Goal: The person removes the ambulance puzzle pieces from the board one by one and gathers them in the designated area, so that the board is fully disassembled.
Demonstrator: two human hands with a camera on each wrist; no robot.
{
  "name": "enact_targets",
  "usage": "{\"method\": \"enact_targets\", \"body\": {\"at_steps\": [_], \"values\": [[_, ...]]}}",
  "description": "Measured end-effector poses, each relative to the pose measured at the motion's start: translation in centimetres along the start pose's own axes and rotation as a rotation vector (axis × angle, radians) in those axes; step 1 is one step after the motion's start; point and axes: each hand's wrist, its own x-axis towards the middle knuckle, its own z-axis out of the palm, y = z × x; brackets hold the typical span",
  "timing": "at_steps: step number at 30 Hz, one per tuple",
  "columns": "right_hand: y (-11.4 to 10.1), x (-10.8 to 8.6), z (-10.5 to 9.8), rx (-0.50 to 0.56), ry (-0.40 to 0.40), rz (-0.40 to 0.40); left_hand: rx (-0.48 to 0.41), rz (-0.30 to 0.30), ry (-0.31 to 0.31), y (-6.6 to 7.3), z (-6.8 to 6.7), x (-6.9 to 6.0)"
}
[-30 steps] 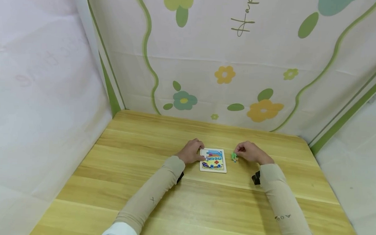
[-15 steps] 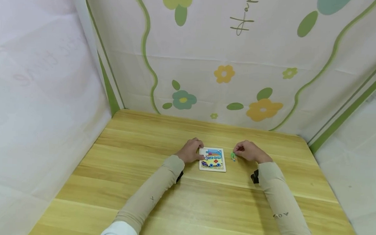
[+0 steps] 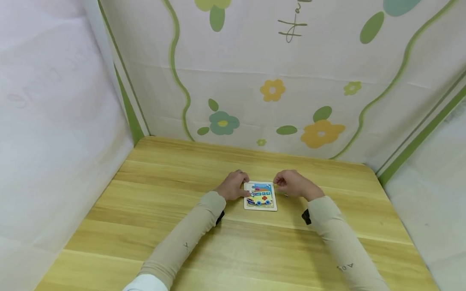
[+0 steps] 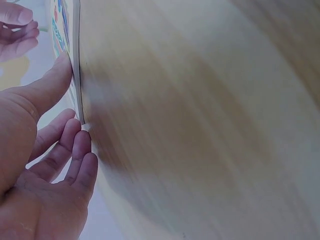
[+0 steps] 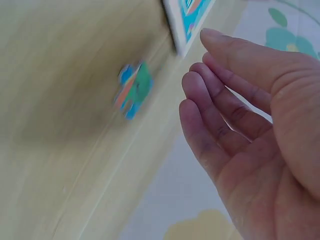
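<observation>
A square puzzle board (image 3: 260, 208) with a white frame and a yellow van picture lies on the table. My left hand (image 3: 231, 186) holds it at its left side, thumb over the picture and fingertips by the upper left corner; the left wrist view shows the thumb (image 4: 55, 82) against the board (image 4: 76, 60). By the board's upper right corner is my right hand (image 3: 295, 184), fingers loosely bent and nothing between them (image 5: 240, 110). A green, blue and orange puzzle piece (image 5: 135, 89) lies on the table right of the board, mostly hidden by the right hand in the head view.
The wooden table (image 3: 229, 256) ends at a white cloth wall (image 3: 235, 90) with printed flowers. More white cloth stands at the left (image 3: 45, 113) and right (image 3: 448, 170). A black device (image 3: 306, 216) is on the right wrist.
My right hand has moved left from the loose piece to the board's upper right corner, leaving the piece on the table. The left hand stays at the board. The head view has shifted slightly.
</observation>
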Motion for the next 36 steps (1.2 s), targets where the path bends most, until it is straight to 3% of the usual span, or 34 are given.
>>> {"method": "enact_targets", "body": {"at_steps": [14, 26, 36], "values": [[-3.2, 2.4, 2.0, -0.053, 0.003, -0.069, 0.053, 0.001, -0.011, 0.0, -0.1, 0.4], [-2.9, 2.7, 2.8, -0.010, 0.037, -0.030, 0.071, -0.002, -0.021, 0.1, -0.1, 0.6], [-2.2, 3.2, 3.1, 0.030, 0.042, -0.007, 0.152, 0.022, -0.041, 0.4, 0.0, 0.9]]}}
